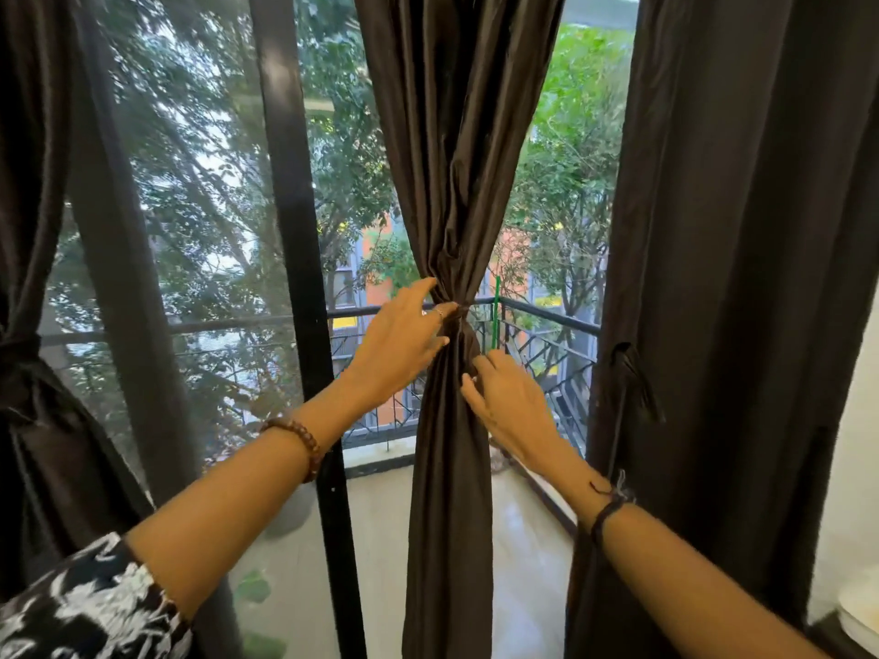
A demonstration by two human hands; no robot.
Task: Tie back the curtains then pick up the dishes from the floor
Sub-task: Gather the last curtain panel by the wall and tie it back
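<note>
A dark brown middle curtain [452,159] hangs in front of the window, gathered into a narrow waist by a tie band [460,310]. My left hand [404,335] lies against the gathered cloth just left of the tie, its fingers reaching to the band. My right hand [509,401] touches the folds below the tie from the right, fingers loosely bent. At the far left another curtain [28,373] is gathered and tied. A third curtain [713,278] hangs loose on the right. No dishes on the floor are in view.
A black window frame post [304,278] stands left of the middle curtain. Beyond the glass are a balcony railing [547,321], a green pole [496,316] and trees. A white dish [861,611] sits on a dark surface at the lower right edge.
</note>
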